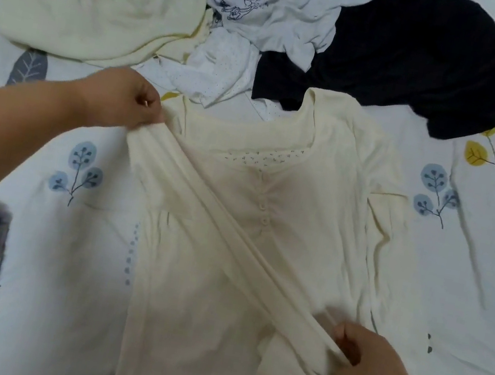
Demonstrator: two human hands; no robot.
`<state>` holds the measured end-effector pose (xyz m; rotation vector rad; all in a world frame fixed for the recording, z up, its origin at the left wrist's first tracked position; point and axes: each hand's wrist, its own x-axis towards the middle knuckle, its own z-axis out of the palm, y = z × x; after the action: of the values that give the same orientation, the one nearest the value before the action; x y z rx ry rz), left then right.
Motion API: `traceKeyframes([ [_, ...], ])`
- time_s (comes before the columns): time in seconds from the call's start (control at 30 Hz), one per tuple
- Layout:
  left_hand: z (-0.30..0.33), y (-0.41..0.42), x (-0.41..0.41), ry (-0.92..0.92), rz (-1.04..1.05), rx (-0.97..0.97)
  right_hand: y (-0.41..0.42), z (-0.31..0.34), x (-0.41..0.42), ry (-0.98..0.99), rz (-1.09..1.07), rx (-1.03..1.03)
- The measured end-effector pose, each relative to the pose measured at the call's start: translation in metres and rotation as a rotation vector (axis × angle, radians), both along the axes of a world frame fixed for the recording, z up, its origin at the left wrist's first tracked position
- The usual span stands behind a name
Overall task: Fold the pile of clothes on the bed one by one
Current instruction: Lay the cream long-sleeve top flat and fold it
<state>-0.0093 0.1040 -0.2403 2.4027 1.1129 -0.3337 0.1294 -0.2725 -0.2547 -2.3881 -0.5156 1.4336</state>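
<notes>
You are mid-fold on the cream long-sleeved buttoned top [266,223], spread flat on the leaf-printed bed sheet [47,219]. Your left hand [123,101] pinches its sleeve [218,215] at the shoulder; your right hand [373,365] grips the cuff. Next, probably lay it straight across the chest.

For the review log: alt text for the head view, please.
Both hands stretch a sleeve diagonally across a cream buttoned top lying flat on the bed; left hand grips the shoulder end, right hand the cuff. Unfolded clothes lie beyond.

Cream buttoned top [266,223] flat on bed
</notes>
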Motion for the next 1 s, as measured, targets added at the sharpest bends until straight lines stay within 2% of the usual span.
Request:
traceKeyframes([
  [0.1,-0.004,0.01,0.009,0.151,-0.074,0.173,-0.002,0.0,0.007,0.134,-0.112,0.033],
  [0.17,-0.013,0.013,0.011,0.207,-0.097,0.304,-0.007,-0.01,0.007,0.068,-0.122,0.002],
  [0.23,-0.023,0.01,0.011,0.2,-0.062,0.397,-0.011,-0.019,0.003,-0.142,-0.082,-0.056],
  [0.33,-0.033,-0.015,0.015,0.028,0.028,0.457,-0.015,-0.026,-0.01,-0.531,0.087,-0.143],
  [0.4,-0.038,-0.047,0.019,-0.107,-0.033,0.461,-0.019,-0.038,-0.018,-0.746,0.101,-0.025],
  [0.47,-0.045,-0.09,0.022,-0.218,-0.169,0.398,-0.017,-0.047,-0.026,-0.921,0.08,0.189],
  [0.57,-0.067,-0.159,0.021,-0.236,-0.387,0.299,-0.008,-0.056,-0.036,-0.904,0.239,0.301],
  [0.7,-0.104,-0.211,0.01,-0.041,-0.511,0.276,-0.007,-0.073,-0.035,-0.79,0.499,0.156],
  [0.73,-0.11,-0.215,0.008,0.0,-0.509,0.258,-0.008,-0.073,-0.028,-0.81,0.469,0.188],
  [0.8,-0.113,-0.218,0.009,0.069,-0.485,0.228,-0.009,-0.06,-0.01,-0.863,0.26,0.215],
  [0.87,-0.107,-0.223,0.015,0.11,-0.463,0.184,-0.012,-0.048,0.013,-0.862,-0.008,0.089],
  [0.97,-0.093,-0.235,0.022,0.112,-0.484,0.11,-0.026,-0.04,0.042,-0.596,-0.255,-0.281],
  [1.0,-0.089,-0.24,0.024,0.102,-0.502,0.105,-0.031,-0.039,0.047,-0.493,-0.276,-0.285],
])
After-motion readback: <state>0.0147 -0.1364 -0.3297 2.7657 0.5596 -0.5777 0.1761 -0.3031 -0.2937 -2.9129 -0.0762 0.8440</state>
